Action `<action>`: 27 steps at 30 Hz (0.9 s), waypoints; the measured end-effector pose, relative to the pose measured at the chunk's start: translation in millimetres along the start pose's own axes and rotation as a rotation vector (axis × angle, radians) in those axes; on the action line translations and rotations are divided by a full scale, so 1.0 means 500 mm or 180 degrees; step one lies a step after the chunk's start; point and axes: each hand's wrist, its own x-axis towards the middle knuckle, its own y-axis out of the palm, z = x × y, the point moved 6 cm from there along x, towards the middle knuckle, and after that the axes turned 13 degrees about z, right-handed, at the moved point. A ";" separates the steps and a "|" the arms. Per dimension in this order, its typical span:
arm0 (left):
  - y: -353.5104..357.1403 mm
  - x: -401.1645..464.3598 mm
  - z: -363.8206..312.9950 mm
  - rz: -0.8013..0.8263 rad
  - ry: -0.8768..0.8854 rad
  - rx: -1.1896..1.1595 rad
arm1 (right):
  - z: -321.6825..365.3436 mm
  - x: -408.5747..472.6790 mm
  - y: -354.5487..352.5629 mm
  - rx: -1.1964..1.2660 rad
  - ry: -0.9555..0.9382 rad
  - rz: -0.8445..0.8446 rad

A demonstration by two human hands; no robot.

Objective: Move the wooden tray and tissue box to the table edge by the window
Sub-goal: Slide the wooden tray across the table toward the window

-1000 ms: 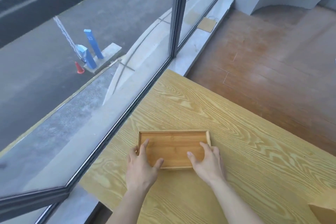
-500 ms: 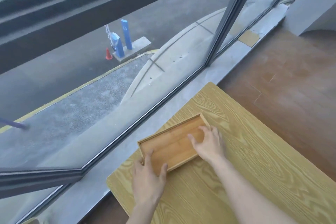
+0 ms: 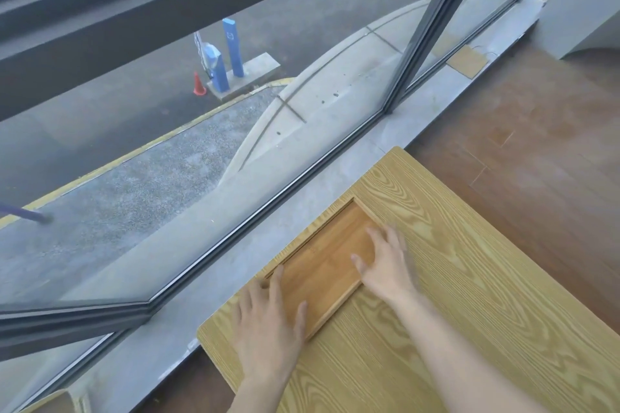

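Shallow rectangular tray [image 3: 327,270] of smooth amber wood, thin raised rim, lying flat along the window-side edge of the pale, bold-grained table [image 3: 469,278]. Left hand [image 3: 268,335] spread flat on its near corner, right hand [image 3: 385,265] splayed, blurred, fingers inside; neither closed around anything.

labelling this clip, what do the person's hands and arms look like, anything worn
Both are bare: the left hand and right hand show no gloves, rings or watch, and both forearms are uncovered with no sleeve as far as the frame shows. No markings are visible.
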 end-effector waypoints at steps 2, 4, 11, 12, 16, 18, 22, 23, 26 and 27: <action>0.008 0.015 -0.042 0.0086 0.0604 0.0170 | -0.008 -0.022 0.022 -0.0343 -0.0049 0.0139; 0.038 0.026 -0.071 0.0385 0.1048 0.0402 | -0.014 -0.038 0.047 -0.0574 -0.0136 0.0368; 0.090 0.032 -0.057 0.0733 0.1013 0.0643 | -0.017 -0.034 0.055 -0.0688 -0.0161 0.0526; 0.088 0.032 -0.056 0.0715 0.1003 0.0633 | -0.014 -0.032 0.055 -0.0659 -0.0147 0.0504; 0.080 0.042 -0.056 0.0654 0.0935 0.0554 | -0.003 -0.022 0.057 -0.0526 -0.0138 0.0479; 0.078 0.048 -0.054 0.0636 0.0915 0.0548 | 0.003 -0.017 0.057 -0.0501 -0.0142 0.0474; 0.078 0.051 -0.053 0.0671 0.0894 0.0545 | 0.008 -0.013 0.058 -0.0496 -0.0126 0.0490; 0.076 0.050 -0.053 0.0668 0.0884 0.0533 | 0.008 -0.013 0.059 -0.0488 -0.0120 0.0498; 0.076 0.051 -0.054 0.0707 0.0870 0.0542 | 0.006 -0.012 0.059 -0.0482 -0.0101 0.0500; 0.077 0.050 -0.054 0.0716 0.0872 0.0551 | 0.006 -0.012 0.059 -0.0503 -0.0102 0.0498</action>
